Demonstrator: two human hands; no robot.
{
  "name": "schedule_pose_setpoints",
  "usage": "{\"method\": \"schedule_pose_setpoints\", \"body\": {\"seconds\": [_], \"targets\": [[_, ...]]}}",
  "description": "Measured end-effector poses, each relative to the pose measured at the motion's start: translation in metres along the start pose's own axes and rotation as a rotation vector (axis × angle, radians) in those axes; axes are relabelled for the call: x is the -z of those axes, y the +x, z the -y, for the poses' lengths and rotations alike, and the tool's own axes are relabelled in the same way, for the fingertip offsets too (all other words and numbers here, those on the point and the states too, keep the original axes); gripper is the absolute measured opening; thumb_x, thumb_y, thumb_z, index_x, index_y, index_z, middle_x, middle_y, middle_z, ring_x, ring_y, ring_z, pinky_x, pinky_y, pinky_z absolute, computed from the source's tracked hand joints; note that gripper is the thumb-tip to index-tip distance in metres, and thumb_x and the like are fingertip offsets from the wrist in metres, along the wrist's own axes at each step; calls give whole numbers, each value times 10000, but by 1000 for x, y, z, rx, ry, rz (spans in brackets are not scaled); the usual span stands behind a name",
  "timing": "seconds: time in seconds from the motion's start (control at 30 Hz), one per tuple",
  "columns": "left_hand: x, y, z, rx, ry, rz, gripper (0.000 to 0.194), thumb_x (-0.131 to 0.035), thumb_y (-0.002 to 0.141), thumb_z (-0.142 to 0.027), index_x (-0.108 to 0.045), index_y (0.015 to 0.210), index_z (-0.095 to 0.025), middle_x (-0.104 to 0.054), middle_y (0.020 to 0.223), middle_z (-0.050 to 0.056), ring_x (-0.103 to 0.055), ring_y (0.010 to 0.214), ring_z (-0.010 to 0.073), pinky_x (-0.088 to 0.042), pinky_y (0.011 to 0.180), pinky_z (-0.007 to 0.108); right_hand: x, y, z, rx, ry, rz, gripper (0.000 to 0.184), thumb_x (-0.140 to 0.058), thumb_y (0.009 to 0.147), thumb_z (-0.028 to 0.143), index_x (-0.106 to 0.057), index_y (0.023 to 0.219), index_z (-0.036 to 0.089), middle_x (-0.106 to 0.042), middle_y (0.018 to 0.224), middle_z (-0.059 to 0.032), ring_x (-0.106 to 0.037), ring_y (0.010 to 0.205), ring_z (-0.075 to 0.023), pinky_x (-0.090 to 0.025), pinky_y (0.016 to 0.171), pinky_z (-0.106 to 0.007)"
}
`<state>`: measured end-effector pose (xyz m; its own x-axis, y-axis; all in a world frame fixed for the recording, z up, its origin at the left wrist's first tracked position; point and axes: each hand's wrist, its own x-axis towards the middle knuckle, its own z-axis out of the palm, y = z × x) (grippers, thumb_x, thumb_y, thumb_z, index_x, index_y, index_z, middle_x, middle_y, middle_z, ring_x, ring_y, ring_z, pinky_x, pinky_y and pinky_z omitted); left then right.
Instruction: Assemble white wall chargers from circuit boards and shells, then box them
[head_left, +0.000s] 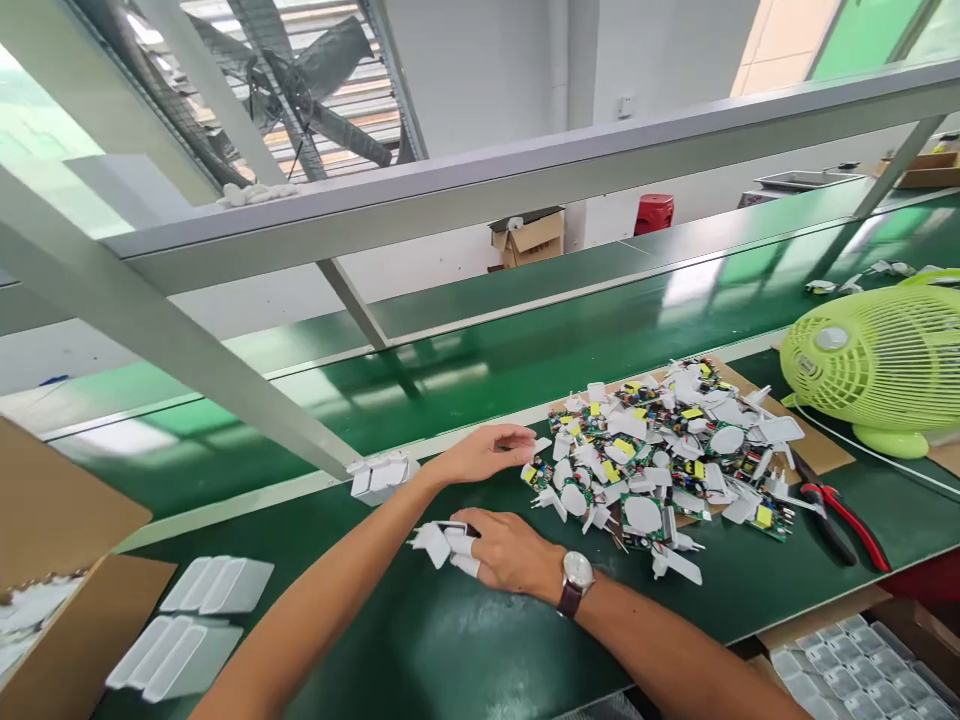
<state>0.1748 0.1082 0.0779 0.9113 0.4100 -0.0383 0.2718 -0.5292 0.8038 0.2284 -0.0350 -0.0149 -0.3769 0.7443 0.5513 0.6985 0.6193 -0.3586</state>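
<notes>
My left hand [491,452] reaches over the near left edge of a heap of small green circuit boards [637,460] with yellow parts and white plastic pieces. Its fingers are curved with a gap between them, and a small white piece or fingertip cover shows at their tips. Low over the bench, my right hand [517,553], wearing a wristwatch, closes around a white plastic plug piece [433,543]. White covers sit on some of that hand's fingers. Part of the held piece is hidden by the fingers.
White plastic housings [217,585] stand in rows at left, beside an open cardboard box [127,600]. Small white boxes [382,478] sit by the frame post. Red-handled pliers [844,525] and a green fan [877,360] are at right. A tray of clear-white housings [855,665] lies lower right.
</notes>
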Motion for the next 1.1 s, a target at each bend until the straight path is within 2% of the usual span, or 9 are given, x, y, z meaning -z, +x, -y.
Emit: {"method": "schedule_pose_setpoints", "body": {"seconds": [0.1,0.2,0.3,0.4,0.53,0.63,0.73,0.9,1.1], "targets": [[18,-41,-1,-5,-250,-92,463,-586,969,-538,-688,1253,-187,-737,1216,153,-721,1109,271,-605,915,427,0,-4,0,8,15,-21,204,-564,988,228,-677,1150,179,-651,1285,-122,-688,1042,-203,-604,887,-313],[22,-100,19,-31,-353,-272,585,-513,981,-621,-625,1357,-187,-691,1299,192,-686,1185,298,-566,980,459,-4,-8,-1,15,42,-47,220,-563,973,182,-670,1165,172,-661,1269,-133,-695,1046,-211,-612,864,-313],[-5,-155,44,-85,-362,-389,859,-583,862,-746,-449,1525,-216,-618,1405,215,-605,1299,330,-473,1092,492,-7,-7,1,13,70,-75,266,-554,969,173,-652,1216,170,-662,1265,-146,-699,1035,-217,-618,857,-322],[-41,-186,55,-58,-367,-457,1171,-694,709,-794,-219,1626,-241,-482,1536,241,-515,1389,367,-360,1180,533,-5,-3,6,-12,119,-96,377,-533,971,163,-585,1344,192,-670,1251,-144,-696,1054,-222,-619,874,-341],[-61,-194,52,-121,-303,-559,1179,-720,752,-739,-123,1641,-245,-425,1578,226,-443,1448,359,-282,1228,537,-3,1,13,-52,150,-129,406,-535,958,151,-579,1354,229,-656,1281,-139,-678,1117,-236,-611,917,-373],[-63,-191,52,-141,-193,-690,856,-690,919,-503,-243,1605,-255,-612,1401,162,-581,1309,282,-397,1162,488,-6,1,14,-55,145,-45,367,-519,954,127,-614,1297,220,-677,1225,-137,-704,1038,-231,-629,856,-361],[-67,-188,54,-44,-161,-818,513,-561,1016,-327,-416,1501,-241,-725,1121,83,-686,1035,200,-529,992,398,-10,-1,14,-97,146,2,370,-532,985,166,-580,1343,249,-690,1210,-112,-709,1044,-222,-630,863,-348],[-73,-186,52,111,-307,-874,378,-493,1043,-359,-501,1386,-199,-726,1054,76,-686,878,158,-572,835,313,-11,-4,19,-130,78,21,374,-526,1012,199,-510,1384,234,-693,1199,-118,-707,1053,-233,-626,877,-358],[-71,-184,49,167,-423,-869,373,-514,1033,-398,-527,1343,-191,-726,1044,82,-678,850,158,-568,778,296,-9,-2,24,-163,21,43,355,-507,1009,216,-513,1364,229,-683,1167,-119,-704,986,-241,-626,795,-356]]}}
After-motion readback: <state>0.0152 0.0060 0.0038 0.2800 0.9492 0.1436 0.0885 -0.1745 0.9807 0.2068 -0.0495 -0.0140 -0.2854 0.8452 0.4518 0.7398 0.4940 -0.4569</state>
